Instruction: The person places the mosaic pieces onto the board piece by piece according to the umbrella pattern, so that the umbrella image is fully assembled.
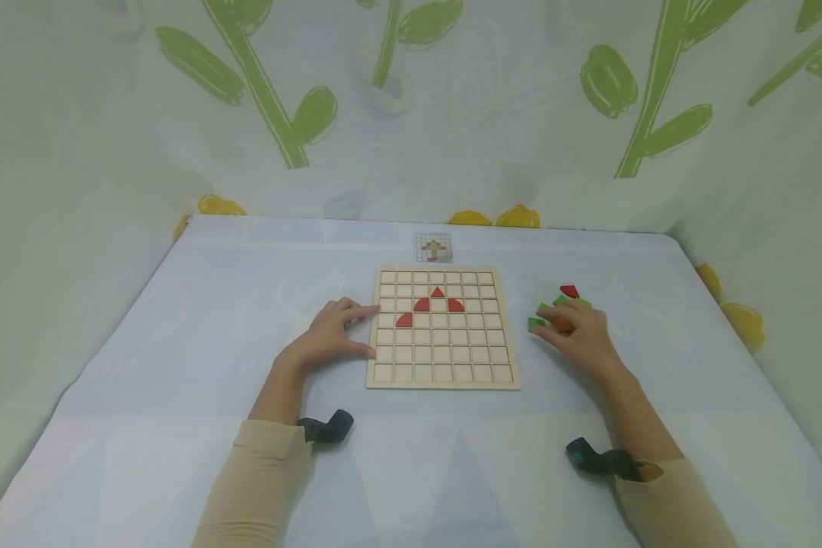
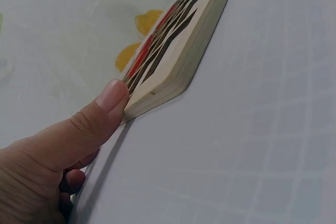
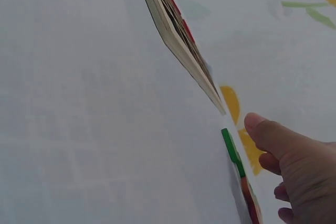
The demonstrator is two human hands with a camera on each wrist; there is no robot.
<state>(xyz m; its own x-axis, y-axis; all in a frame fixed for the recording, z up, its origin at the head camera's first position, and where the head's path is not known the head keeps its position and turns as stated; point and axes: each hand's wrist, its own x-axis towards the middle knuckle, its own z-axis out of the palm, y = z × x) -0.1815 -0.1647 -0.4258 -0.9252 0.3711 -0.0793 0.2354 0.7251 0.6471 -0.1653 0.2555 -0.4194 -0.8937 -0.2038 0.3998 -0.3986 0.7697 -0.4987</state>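
A square wooden grid board (image 1: pixel 445 386) lies flat on the table. Set in its cells are a red triangle (image 1: pixel 438 291) and several red quarter-round pieces (image 1: pixel 404 320). My left hand (image 1: pixel 329 335) touches the board's left edge with thumb and forefinger spread; in the left wrist view the thumb (image 2: pixel 112 95) rests at a corner. To the right of the board, my right hand (image 1: pixel 582 339) is over a small group of loose pieces: green ones (image 1: pixel 536 323), an orange one (image 1: pixel 562 325) and a red one (image 1: pixel 570 291). Its thumb and forefinger are apart, and the hand partly hides the group.
Behind the board lies a small card (image 1: pixel 433 247) with a printed grid and a coloured figure. The white table (image 1: pixel 445 472) ends at a cloth backdrop (image 1: pixel 479 114) with green leaves and yellow shapes. Dark wrist cameras (image 1: pixel 325 428) sit at both sleeves.
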